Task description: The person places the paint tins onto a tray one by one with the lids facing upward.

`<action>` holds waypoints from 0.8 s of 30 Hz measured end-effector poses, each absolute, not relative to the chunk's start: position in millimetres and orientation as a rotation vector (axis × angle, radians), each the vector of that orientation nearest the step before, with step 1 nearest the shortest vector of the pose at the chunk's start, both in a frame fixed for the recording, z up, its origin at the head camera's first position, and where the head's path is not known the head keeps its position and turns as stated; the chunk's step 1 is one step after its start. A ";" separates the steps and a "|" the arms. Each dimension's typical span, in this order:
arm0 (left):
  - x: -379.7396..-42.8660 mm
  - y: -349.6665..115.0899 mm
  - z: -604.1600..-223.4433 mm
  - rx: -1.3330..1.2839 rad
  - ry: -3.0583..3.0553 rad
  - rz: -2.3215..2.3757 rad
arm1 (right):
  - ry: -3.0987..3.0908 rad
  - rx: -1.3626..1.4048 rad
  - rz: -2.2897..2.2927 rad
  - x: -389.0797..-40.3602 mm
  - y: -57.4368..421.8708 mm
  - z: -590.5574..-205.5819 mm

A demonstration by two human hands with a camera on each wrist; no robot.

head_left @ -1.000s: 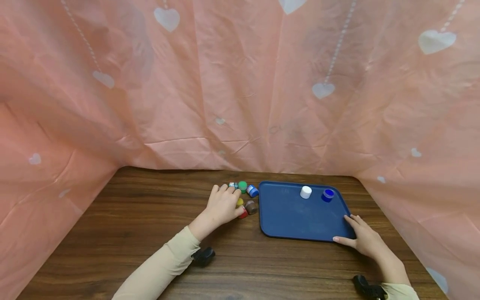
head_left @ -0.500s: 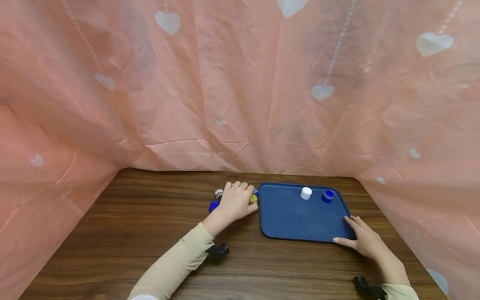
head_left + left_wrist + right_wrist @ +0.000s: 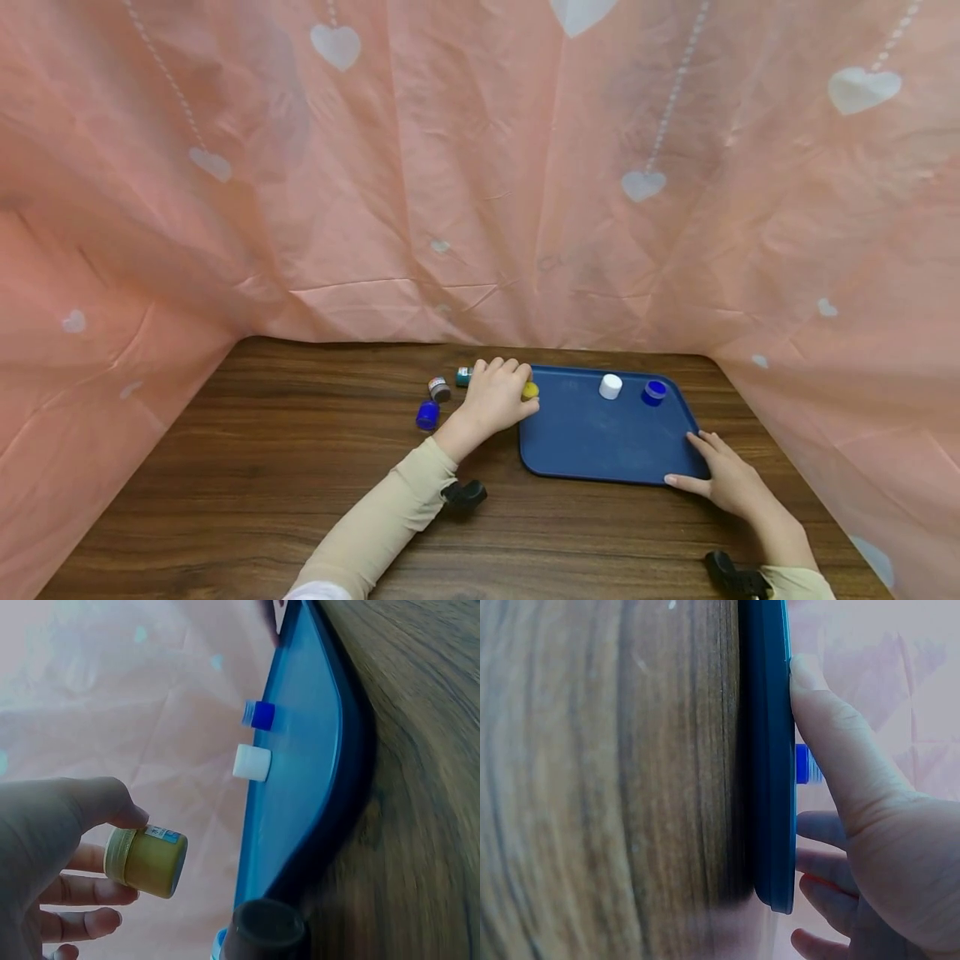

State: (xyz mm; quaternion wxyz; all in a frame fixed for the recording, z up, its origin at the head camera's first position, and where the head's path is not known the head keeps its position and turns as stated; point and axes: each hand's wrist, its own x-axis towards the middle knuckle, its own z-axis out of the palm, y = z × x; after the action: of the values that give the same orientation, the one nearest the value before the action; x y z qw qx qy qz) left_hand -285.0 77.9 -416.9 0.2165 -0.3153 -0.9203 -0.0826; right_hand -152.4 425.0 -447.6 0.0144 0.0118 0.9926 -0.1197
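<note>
My left hand [image 3: 491, 402] pinches a small yellow paint jar [image 3: 154, 860] between thumb and fingers, lifted at the left rim of a blue tray [image 3: 600, 446]. In the head view only a bit of that jar shows past the fingers. On the tray's far side stand a white jar [image 3: 611, 387] and a deep blue jar [image 3: 654, 392]. My right hand [image 3: 726, 479] rests at the tray's near right corner, thumb and spread fingers touching the rim [image 3: 784, 825].
Left of the tray, a blue jar [image 3: 427, 415], a grey-brown jar [image 3: 438, 389] and a teal jar [image 3: 464, 377] sit on the wooden table [image 3: 300, 467]. A dark jar [image 3: 266, 930] stands close to the tray in the left wrist view. Pink curtain [image 3: 480, 208] hangs behind.
My left hand has moved right from the jar cluster to the tray's left rim, taking the yellow jar along. Several jars it covered now show. The right hand stays in place.
</note>
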 end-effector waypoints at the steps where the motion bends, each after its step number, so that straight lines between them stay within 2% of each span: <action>1: -285.8 80.5 -416.7 -0.871 -2.553 -0.234 | 3.089 0.037 -0.373 -152.4 425.0 -447.2; 24: -307.8 135.7 -426.0 -0.787 -2.661 -0.423 | 3.102 0.031 -0.387 -147.9 422.3 -445.7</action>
State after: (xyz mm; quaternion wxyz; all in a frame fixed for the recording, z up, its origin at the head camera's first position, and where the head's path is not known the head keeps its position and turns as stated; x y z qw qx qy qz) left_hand -307.8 135.7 -426.0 0.1667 -0.2766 -0.9347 -0.1486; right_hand -147.9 422.3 -445.7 0.0077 0.0099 0.9922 -0.1237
